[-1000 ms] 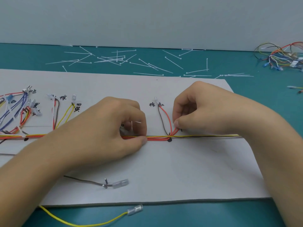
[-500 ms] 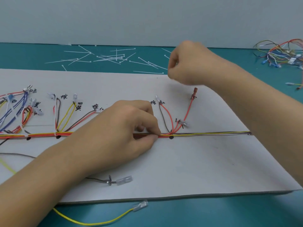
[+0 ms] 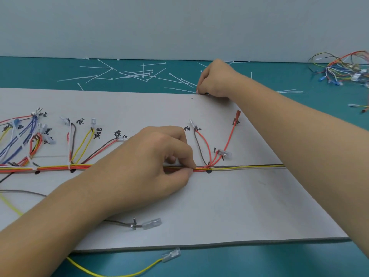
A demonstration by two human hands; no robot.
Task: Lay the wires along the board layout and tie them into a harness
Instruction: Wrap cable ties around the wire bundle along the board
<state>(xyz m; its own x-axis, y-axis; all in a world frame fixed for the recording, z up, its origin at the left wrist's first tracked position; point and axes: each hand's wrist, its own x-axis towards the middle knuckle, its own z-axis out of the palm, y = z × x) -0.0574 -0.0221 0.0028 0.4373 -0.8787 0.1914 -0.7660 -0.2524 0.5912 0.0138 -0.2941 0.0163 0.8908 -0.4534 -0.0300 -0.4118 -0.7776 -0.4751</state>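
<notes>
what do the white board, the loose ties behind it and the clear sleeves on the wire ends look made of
Board: looks like matte grey-white cardboard or foam sheet, with a thin darker edge and ink labels written on it.
Ties: thin white plastic, probably nylon. They are stiff, straight strips with small heads.
Sleeves: clear, slightly glossy plastic that you can see through.

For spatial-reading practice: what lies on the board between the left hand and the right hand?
In the head view, between the left hand pinching the wire bundle and the right hand: a brown-and-red wire pair rising to a clear terminal, then bare board.
</notes>
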